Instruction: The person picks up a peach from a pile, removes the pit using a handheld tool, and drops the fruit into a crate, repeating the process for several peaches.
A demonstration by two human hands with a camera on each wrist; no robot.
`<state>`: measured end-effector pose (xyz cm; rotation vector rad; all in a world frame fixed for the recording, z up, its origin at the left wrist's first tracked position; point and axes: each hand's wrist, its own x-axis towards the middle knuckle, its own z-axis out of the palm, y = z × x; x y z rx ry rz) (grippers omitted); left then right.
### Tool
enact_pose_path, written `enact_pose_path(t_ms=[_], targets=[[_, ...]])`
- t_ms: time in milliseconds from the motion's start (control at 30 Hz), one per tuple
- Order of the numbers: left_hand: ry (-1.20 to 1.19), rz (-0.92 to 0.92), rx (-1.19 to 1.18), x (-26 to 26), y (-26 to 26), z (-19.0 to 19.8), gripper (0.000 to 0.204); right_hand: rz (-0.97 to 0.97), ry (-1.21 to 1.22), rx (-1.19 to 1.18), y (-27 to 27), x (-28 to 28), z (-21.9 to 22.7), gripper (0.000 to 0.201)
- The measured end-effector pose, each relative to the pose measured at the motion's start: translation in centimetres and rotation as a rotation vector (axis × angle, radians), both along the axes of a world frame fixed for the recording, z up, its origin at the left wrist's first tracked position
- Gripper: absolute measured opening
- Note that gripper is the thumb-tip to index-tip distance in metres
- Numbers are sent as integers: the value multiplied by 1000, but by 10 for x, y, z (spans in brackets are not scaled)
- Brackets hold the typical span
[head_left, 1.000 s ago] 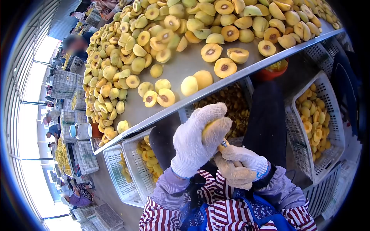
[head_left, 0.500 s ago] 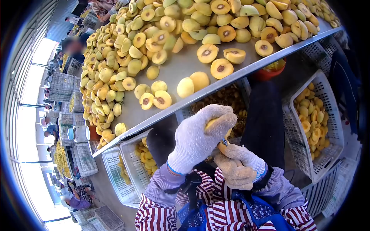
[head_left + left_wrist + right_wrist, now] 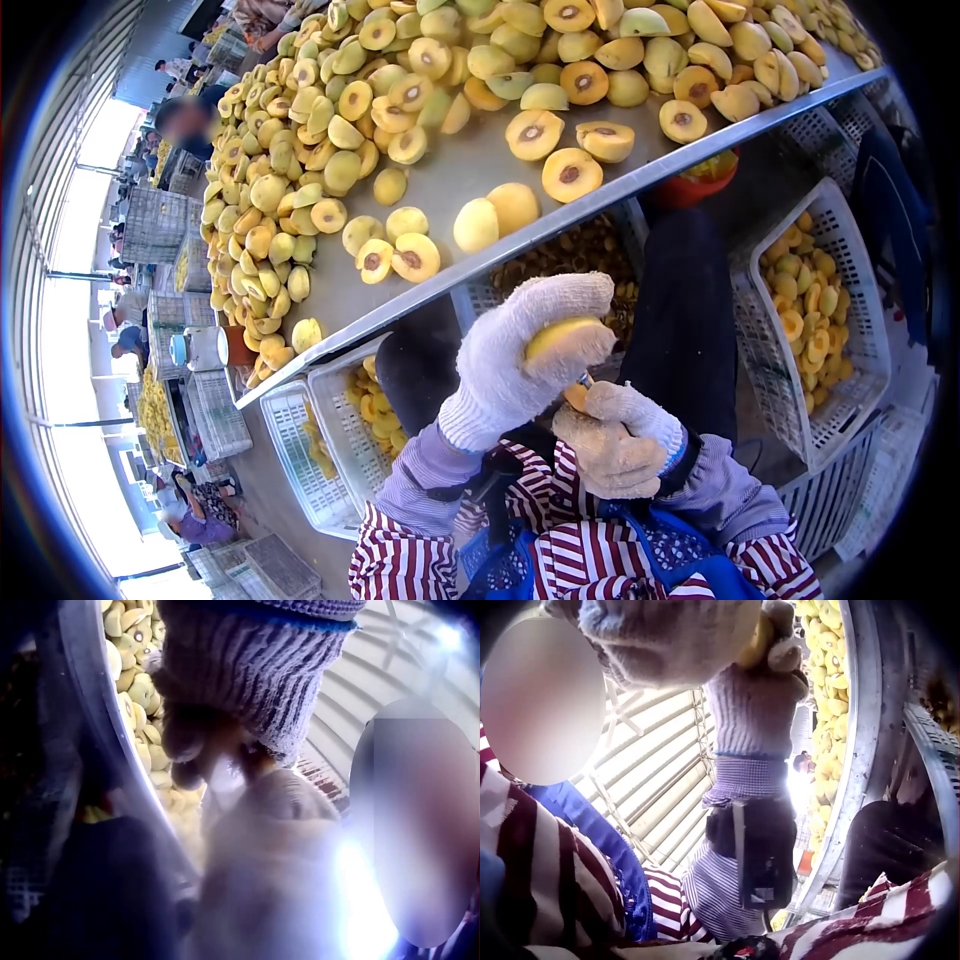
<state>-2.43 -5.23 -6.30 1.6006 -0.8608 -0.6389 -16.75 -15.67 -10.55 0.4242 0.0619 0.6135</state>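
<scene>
Left hand (image 3: 515,350), gloved: grip curled round a yellow fruit (image 3: 555,337), held up near the wearer, just off the near side of the tabletop (image 3: 455,195). Whole or half, can't tell; fingers cover much of it. Right hand (image 3: 620,435), also gloved, just beside and nearer: grip pinching a small tool (image 3: 585,379), metal end out toward the left hand (rest of it buried in the glove, contact with the fruit unclear).

Tabletop: grey metal, raised edge (image 3: 430,296) on the near side, running slantwise from near left to far right. Big fruit pile (image 3: 590,85) across the far and left parts, mostly halves, mixed cut face up and skin up, yellow to green, brown centres. A few loose pieces lie between pile and edge, some just beside the edge.

Below, right: white crate (image 3: 875,300) of yellow halves, tilted in view. Red bucket (image 3: 690,190) farther back, partly under the edge. Below, left: two pale crates side by side, the outer one (image 3: 300,440) and the inner one (image 3: 340,425), both with yellow pieces. Brown bits (image 3: 570,255) down between the knees.

Room: ribbed roof (image 3: 337,712) overhead, glaring light along the left. Stacked crates (image 3: 155,220) line the left side, other people among them, including a person in purple (image 3: 200,522) at near left.
</scene>
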Motion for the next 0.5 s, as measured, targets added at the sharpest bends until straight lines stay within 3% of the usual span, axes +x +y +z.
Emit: enact_pose_path(t_ms=[67, 200, 233, 300, 433, 500], targets=[[-424, -78, -117, 11, 0, -5, 37, 7, -31, 26, 1, 0, -1, 46], [352, 46, -210, -14, 4, -8, 58, 16, 1, -202, 0, -3, 8, 46], [354, 54, -179, -17, 0, -6, 68, 13, -42, -156, 0, -2, 6, 46], [466, 121, -212, -24, -2, -1, 68, 11, -131, -67, 0, 0, 4, 47], [901, 264, -309, -37, 2, 7, 56, 4, -147, -435, 0, 0, 14, 44], [1229, 201, -459, -27, 3, -7, 58, 2, -189, -575, 0, 1, 15, 42]])
